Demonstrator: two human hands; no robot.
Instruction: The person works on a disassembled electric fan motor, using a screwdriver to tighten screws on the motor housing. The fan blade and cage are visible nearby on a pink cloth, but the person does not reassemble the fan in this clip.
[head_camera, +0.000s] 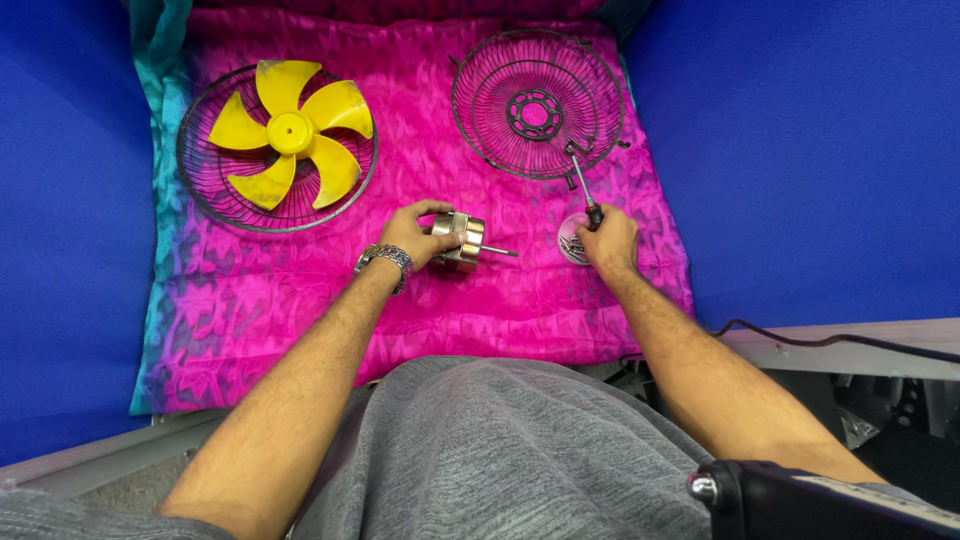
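Note:
My left hand (418, 234) grips a small metal fan motor (461, 241) with a thin shaft pointing right, resting on the pink cloth (300, 300). A metal bracelet sits on that wrist. My right hand (608, 243) holds a screwdriver (584, 190) whose tip points up toward a round wire fan guard (537, 104) at the back. Under the right hand lies a small round dish (572, 243) with screws in it.
At the back left a yellow fan blade (290, 132) lies on a second wire guard (200, 190). Blue padded walls (800, 150) close in both sides. A black cable (830, 338) runs along a grey ledge at the right. My grey shirt fills the foreground.

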